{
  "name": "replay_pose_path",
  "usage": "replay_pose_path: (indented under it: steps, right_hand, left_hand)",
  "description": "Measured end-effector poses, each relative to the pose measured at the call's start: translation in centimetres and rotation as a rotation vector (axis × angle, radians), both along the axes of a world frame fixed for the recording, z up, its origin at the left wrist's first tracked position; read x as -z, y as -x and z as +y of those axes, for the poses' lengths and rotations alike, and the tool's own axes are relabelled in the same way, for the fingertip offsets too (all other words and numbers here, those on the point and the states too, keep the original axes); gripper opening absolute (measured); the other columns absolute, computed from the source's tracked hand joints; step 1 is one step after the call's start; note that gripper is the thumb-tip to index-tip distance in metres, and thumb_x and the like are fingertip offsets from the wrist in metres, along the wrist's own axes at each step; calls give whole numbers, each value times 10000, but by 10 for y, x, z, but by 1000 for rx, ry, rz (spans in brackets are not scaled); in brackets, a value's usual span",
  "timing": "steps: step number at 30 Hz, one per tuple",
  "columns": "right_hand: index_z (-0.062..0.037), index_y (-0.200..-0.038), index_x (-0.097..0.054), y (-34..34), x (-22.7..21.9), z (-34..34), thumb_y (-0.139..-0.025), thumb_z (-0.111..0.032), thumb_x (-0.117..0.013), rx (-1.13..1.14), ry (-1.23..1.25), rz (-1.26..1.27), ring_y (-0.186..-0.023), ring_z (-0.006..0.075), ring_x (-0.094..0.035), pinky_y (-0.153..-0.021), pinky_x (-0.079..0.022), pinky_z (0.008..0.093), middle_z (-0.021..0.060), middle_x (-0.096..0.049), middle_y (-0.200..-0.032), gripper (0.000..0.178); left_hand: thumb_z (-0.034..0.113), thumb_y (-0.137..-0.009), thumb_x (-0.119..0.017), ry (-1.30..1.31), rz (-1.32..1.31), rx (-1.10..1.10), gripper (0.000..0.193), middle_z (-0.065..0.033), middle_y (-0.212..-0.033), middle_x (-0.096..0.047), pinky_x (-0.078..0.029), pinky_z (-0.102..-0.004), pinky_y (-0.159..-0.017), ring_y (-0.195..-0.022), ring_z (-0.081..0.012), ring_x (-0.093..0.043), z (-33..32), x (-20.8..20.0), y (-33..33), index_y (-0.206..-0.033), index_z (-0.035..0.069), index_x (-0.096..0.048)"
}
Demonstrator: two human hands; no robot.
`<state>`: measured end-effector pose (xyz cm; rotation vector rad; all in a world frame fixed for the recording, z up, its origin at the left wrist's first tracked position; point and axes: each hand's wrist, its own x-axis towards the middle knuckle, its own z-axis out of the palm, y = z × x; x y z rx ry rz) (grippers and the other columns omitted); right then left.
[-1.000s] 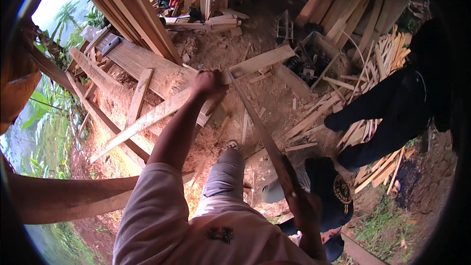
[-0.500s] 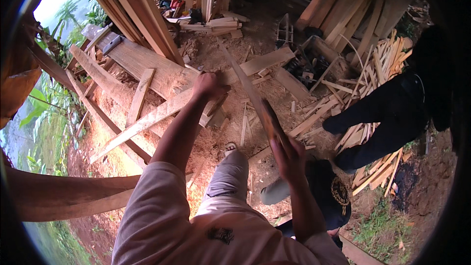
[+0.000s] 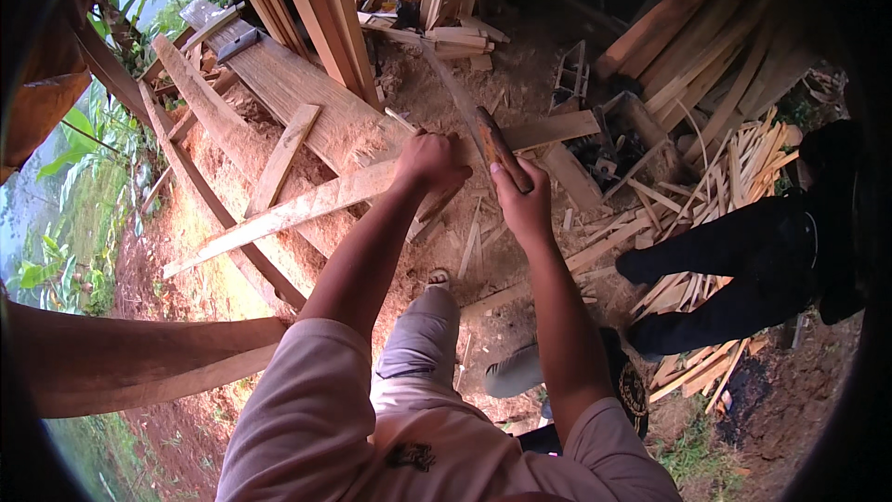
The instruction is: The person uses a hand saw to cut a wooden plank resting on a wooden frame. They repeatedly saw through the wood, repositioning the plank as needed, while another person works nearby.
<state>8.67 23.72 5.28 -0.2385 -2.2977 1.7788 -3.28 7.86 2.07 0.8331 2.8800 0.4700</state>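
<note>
My right hand (image 3: 522,193) is closed around the wooden handle of a handsaw (image 3: 492,138). Its long narrow blade (image 3: 451,84) points away from me and crosses a narrow plank (image 3: 307,209) that runs from lower left to upper right. Just left of the blade, my left hand (image 3: 431,164) presses on the plank with its fingers curled over the edge. The plank lies across other timber; its right end (image 3: 567,128) sticks out past the saw. Whether the teeth are in the wood is too blurred to tell.
A wide board (image 3: 288,93) with a plane-like tool (image 3: 238,43) on it slants at the left. Thin offcuts (image 3: 743,167) are heaped at the right, near a person in dark trousers (image 3: 725,242). Another person (image 3: 632,381) is close by my right arm. Upright timbers (image 3: 330,19) stand at the back.
The handsaw has moved forward, away from me, and my right hand has gone up with it, closer to the plank. My left hand stays on the plank. The whole view has shifted slightly.
</note>
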Motion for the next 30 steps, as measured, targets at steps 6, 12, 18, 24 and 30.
replay_pose_path:
  steps: [6, 12, 18, 24, 30]
  right_hand:
    - [9, -805, -586, -4, -4, 2, -963, -193, -656, 4, -88, 12, -551, 127, -500, -539, -384, 360, 55, -507, -599, 266]
    - [11, -819, -592, -24, 6, 2, -933, -161, -673, -2, -156, 43, -572, 251, -555, -582, -431, 389, 132, -548, -618, 221]
    - [1, -837, -602, -99, 17, 7, -953, -155, -664, 61, -148, 136, -583, 161, -528, -576, -434, 362, 111, -536, -632, 205]
    - [-29, -828, -608, -190, 12, 11, -952, -144, -675, 43, -106, -68, -518, 63, -431, -484, -336, 303, 33, -464, -539, 182]
    - [-31, -822, -614, -196, 28, -8, -941, -134, -679, 125, -105, 17, -504, 59, -423, -471, -331, 308, 19, -470, -536, 170]
  left_hand:
    - [466, -780, -709, 12, -34, -16, 483, -193, -992, -748, -454, -445, -1051, -1035, -330, -702, 3, -8, -5, -1059, 72, -707]
    - [510, -779, -731, 67, -61, -8, 555, -199, -1047, -741, -528, -467, -921, -1038, -355, -698, 8, -3, 1, -1128, 83, -669]
    - [493, -773, -735, 117, -35, -4, 503, -189, -1054, -742, -543, -471, -909, -1030, -356, -704, 7, 5, 4, -1060, 80, -706]
    - [550, -758, -716, 115, -59, 29, 560, -198, -1052, -747, -548, -452, -937, -1044, -348, -707, 8, 1, 7, -1059, 77, -738]
    - [562, -792, -717, 146, -29, 78, 567, -179, -1056, -747, -533, -445, -944, -1039, -344, -705, 9, -6, 0, -1056, 60, -720]
